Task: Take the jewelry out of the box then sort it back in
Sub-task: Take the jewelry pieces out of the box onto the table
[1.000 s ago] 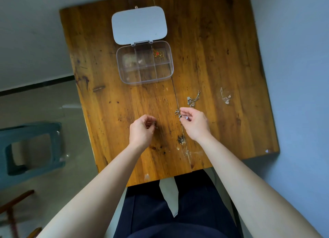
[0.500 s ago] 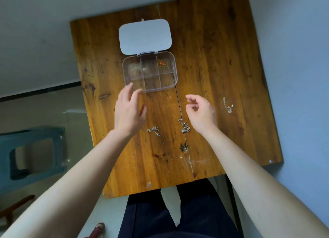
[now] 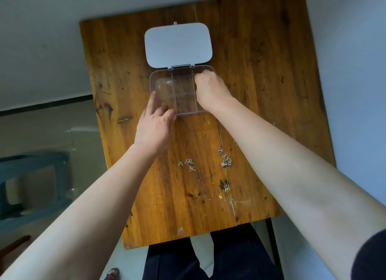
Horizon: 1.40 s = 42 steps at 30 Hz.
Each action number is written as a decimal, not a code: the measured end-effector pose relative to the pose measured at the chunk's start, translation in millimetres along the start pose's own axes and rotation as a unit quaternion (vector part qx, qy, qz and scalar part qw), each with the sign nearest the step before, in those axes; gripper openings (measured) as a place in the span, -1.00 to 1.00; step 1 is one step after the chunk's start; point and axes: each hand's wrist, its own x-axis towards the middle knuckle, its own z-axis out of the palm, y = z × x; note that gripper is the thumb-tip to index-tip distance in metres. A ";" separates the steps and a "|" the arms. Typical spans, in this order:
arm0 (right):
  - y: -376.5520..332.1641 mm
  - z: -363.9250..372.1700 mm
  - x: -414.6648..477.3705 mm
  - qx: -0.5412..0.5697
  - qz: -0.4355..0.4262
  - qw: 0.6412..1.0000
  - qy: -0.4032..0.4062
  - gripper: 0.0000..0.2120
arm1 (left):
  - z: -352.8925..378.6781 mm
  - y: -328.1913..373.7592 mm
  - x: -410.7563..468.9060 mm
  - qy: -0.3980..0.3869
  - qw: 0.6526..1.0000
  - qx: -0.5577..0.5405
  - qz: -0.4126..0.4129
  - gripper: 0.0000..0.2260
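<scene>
Sitting toward the far end of the wooden surface (image 3: 261, 91), the clear box (image 3: 181, 91) lies open, its pale lid (image 3: 178, 44) folded flat beyond the hinge. Dividers split the box into compartments. The right hand (image 3: 211, 87) reaches into the box's far right compartment, fingers curled downward; whether its grip pinches anything cannot be told, since the fingertips are hidden. The left hand (image 3: 155, 127) rests at the box's near left corner, its grip spread, forefinger lying along the left wall and the other fingers touching the near edge. Nearer than the box, two silver pieces lie loose on the wood: a small chain (image 3: 188, 164) below the box's middle, and a tangled chain with a ring (image 3: 225, 158) to its right, just beside the right forearm. Both are well apart from the box.
</scene>
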 end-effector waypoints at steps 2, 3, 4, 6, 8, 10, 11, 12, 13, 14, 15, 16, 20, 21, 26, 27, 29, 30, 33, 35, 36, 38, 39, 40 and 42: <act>-5.3 1.8 10.8 -0.039 0.023 0.999 -0.014 -0.75 | -0.1 -0.4 0.4 -0.009 1.000 -0.002 -0.008 -0.63; -8.0 2.5 15.1 -0.050 0.032 0.998 -0.013 -0.72 | 0.0 -0.3 0.4 -0.011 1.000 -0.004 -0.011 -0.62; -10.9 3.0 18.2 -0.061 0.038 0.997 -0.012 -0.70 | 0.1 -0.1 0.5 -0.011 1.000 -0.006 -0.014 -0.62; -14.1 4.3 22.5 -0.081 0.038 0.996 -0.014 -0.70 | 0.8 0.1 0.4 -0.008 1.000 -0.010 -0.017 -0.63; -14.3 4.8 23.6 -0.090 0.038 0.995 -0.009 -0.73 | 2.2 0.0 -0.3 -0.004 1.000 -0.015 -0.016 -0.64; -13.9 4.7 24.9 -0.085 0.040 0.996 -0.007 -0.75 | 3.0 -1.0 -0.6 0.000 1.000 -0.017 -0.013 -0.64; -14.1 3.7 25.6 -0.080 0.042 0.996 -0.007 -0.76 | 3.1 -1.4 -0.3 0.002 1.000 -0.016 -0.013 -0.64; -14.1 2.3 26.1 -0.073 0.045 0.996 -0.006 -0.79 | 2.8 -1.5 0.1 0.001 1.000 -0.015 -0.013 -0.64; -13.5 1.5 26.1 -0.067 0.046 0.997 -0.004 -0.81 | 2.5 -1.5 0.5 0.000 1.000 -0.014 -0.014 -0.64; -12.4 0.8 25.6 -0.065 0.046 0.997 0.000 -0.84 | 2.3 -1.4 0.7 -0.002 1.000 -0.013 -0.014 -0.64; -11.1 0.4 24.5 -0.065 0.043 0.997 0.001 -0.86 | 2.3 -1.2 0.7 -0.005 1.000 -0.011 -0.014 -0.65; -9.6 0.6 23.1 -0.064 0.039 0.997 0.000 -0.89 | 2.1 -1.3 0.6 -0.007 1.000 -0.011 -0.013 -0.65; -4.4 -2.1 21.3 -0.016 0.034 0.999 0.008 -0.97 | 1.6 -1.6 0.9 -0.010 1.000 -0.011 -0.014 -0.64; -2.6 -2.9 20.0 0.013 0.037 0.999 0.017 -0.96 | 1.6 -1.1 1.0 -0.010 1.000 -0.012 -0.014 -0.64; 4.5 -18.7 -15.6 0.236 0.086 0.962 0.111 -0.91 | 0.0 -1.2 0.7 -0.014 1.000 -0.009 -0.015 -0.68; 6.1 -23.2 -27.1 0.275 0.093 0.948 0.129 -0.92 | 0.0 -0.9 0.5 -0.015 1.000 -0.009 -0.016 -0.69; 11.6 -30.5 -49.1 0.375 0.125 0.906 0.150 -0.92 | 0.1 0.4 0.3 -0.012 1.000 -0.011 -0.014 -0.71; 15.4 -33.0 -59.1 0.446 0.150 0.870 0.147 -0.92 | 0.3 0.7 -0.1 -0.010 1.000 -0.012 -0.013 -0.72; 32.8 -37.7 -87.5 0.641 0.210 0.729 0.114 -0.89 | 1.9 0.9 -0.4 -0.003 1.000 -0.010 -0.012 -0.71; 46.2 -36.1 -108.8 0.684 0.238 0.679 0.124 -0.89 | 2.0 1.5 -0.6 -0.005 1.000 -0.006 -0.011 -0.70; 52.0 -34.2 -120.2 0.691 0.252 0.664 0.134 -0.89 | 1.2 2.5 -1.1 -0.005 1.000 -0.003 -0.011 -0.69; 62.7 -27.8 -141.5 0.698 0.287 0.637 0.156 -0.90 | -0.6 8.2 -3.9 0.008 1.000 -0.008 -0.021 -0.64; 67.4 -23.7 -151.7 0.697 0.308 0.625 0.167 -0.91 | -1.1 13.1 -7.4 0.024 0.999 -0.015 -0.029 -0.61; 72.5 -19.8 -161.1 0.694 0.330 0.615 0.177 -0.92 | -0.8 19.5 -12.7 0.043 0.998 -0.019 -0.034 -0.58; 84.1 -11.1 -180.5 0.682 0.367 0.604 0.190 -0.94 | 3.9 37.1 -27.8 0.077 0.996 -0.023 -0.036 -0.49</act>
